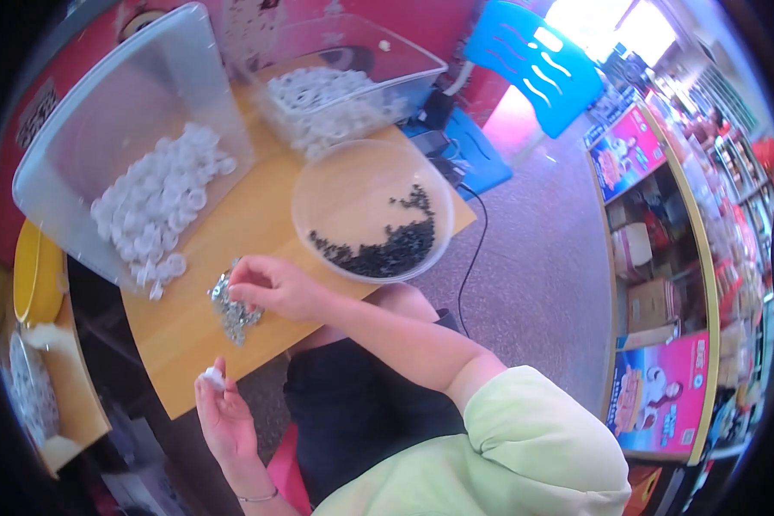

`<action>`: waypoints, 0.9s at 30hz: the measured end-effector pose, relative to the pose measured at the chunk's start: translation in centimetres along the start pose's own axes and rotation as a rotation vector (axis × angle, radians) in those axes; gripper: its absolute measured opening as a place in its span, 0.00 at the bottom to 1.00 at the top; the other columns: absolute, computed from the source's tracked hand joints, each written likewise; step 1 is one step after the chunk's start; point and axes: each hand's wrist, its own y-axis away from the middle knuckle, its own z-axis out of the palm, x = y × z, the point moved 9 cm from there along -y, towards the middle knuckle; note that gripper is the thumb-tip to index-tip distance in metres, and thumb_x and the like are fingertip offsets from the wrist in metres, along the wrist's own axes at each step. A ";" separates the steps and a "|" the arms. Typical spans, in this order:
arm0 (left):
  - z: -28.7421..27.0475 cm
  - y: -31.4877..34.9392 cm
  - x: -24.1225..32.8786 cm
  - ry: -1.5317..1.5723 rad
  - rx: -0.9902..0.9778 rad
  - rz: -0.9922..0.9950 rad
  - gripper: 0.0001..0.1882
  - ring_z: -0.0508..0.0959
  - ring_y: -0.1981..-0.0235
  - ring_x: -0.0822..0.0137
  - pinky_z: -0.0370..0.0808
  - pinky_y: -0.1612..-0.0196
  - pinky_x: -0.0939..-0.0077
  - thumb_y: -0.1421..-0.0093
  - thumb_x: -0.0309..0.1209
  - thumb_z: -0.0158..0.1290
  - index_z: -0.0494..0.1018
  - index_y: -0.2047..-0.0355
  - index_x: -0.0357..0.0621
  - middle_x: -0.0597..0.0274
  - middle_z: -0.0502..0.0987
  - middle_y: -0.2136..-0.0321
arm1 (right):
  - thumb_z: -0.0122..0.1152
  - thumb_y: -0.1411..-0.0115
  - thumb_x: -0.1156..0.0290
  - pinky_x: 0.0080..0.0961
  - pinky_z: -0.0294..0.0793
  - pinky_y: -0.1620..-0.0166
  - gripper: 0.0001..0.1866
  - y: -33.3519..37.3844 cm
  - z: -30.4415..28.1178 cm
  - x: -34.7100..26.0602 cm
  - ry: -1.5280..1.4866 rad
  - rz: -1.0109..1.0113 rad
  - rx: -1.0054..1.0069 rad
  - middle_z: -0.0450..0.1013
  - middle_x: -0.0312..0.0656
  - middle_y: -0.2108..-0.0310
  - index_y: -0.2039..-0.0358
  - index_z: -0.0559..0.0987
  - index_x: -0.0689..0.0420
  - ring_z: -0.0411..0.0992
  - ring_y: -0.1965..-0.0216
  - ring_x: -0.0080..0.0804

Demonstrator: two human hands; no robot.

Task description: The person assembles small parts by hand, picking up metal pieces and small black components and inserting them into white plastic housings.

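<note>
At near edge of table (172, 348), pinched in left hand (226, 421): one white plastic part (213, 378). Over one silver pile (235, 318) on that table: right hand (271, 288), fingers bunched, can't tell if gripping a piece. Farther out, crowding the pile: two rectangular bins (142, 99) of white pieces (159, 193), one round tub (344, 206) of black bits (391, 249), then one blue chair (552, 64).

From here I count two hands (275, 287), one held white piece (212, 377).
On the table (174, 365): two rectangular tubs (133, 103), one round bowl (344, 206), one silvery pile (237, 323).
</note>
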 end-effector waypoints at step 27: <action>0.9 0.0 -0.2 0.044 -0.124 -0.052 0.11 0.73 0.73 0.72 0.74 0.73 0.85 0.39 0.32 0.48 0.69 0.58 0.42 0.56 0.74 0.63 | 0.58 0.48 0.75 0.19 0.72 0.73 0.06 3.3 2.1 -4.4 0.082 -0.107 0.023 0.72 0.38 0.77 0.71 0.70 0.62 0.72 0.75 0.22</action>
